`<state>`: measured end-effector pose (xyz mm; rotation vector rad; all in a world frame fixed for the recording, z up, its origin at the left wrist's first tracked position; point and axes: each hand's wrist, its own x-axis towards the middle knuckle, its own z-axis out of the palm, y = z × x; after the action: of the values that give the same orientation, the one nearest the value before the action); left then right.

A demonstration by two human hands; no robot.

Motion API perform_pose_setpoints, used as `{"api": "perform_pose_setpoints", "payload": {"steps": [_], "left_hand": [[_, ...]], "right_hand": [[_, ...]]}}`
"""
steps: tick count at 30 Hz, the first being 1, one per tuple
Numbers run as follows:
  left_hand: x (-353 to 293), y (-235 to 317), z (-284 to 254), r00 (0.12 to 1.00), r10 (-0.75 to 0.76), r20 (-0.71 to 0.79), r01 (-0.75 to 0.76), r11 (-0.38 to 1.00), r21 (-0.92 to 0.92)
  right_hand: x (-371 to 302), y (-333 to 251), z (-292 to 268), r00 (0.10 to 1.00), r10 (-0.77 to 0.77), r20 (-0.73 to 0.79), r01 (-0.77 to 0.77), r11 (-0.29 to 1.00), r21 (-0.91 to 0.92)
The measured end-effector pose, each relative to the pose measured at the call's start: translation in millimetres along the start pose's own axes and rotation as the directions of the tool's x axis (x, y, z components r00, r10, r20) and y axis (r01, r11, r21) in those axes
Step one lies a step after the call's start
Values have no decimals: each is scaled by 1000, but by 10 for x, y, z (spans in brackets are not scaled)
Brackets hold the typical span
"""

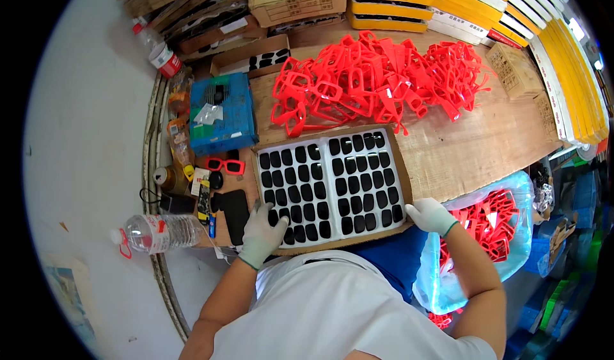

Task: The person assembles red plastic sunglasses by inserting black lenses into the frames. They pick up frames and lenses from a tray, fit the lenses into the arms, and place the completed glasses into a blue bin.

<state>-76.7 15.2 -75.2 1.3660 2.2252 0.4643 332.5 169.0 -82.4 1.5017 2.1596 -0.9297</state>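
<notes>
In front of me lies a shallow cardboard tray [404,168] with two white inserts [327,180] side by side, both filled with rows of dark lenses [303,173]. My left hand [261,235], in a pale glove, rests over the tray's near left corner. Its thumb and fingers are spread, and a lens shows between them. On the opposite side my right hand [436,217], also gloved, has its fingers closed at the tray's right rim near the front corner. The undersides of its fingers are hidden.
A heap of red spectacle frames [377,82] lies behind the tray. More fill a lined bin [521,232] at my right. A blue box [224,120], red glasses [225,165], a black phone-like slab [233,214] and a large bottle [163,233] stand left. Stacked yellow trays [390,8] line the back.
</notes>
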Motion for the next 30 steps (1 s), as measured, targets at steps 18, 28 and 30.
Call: {"api": "perform_pose_setpoints", "payload": {"steps": [18, 28, 30], "left_hand": [[2553, 667, -400, 929, 176, -326, -282, 906, -316], [4056, 449, 342, 978, 35, 204, 147, 579, -802], [3679, 660, 235, 955, -45, 292, 266, 558, -786]], "right_hand": [[1031, 372, 497, 588, 249, -770, -358, 933, 28], [1059, 400, 537, 579, 235, -781, -358, 934, 16], [1048, 413, 559, 581, 238, -778, -370, 929, 8]]}}
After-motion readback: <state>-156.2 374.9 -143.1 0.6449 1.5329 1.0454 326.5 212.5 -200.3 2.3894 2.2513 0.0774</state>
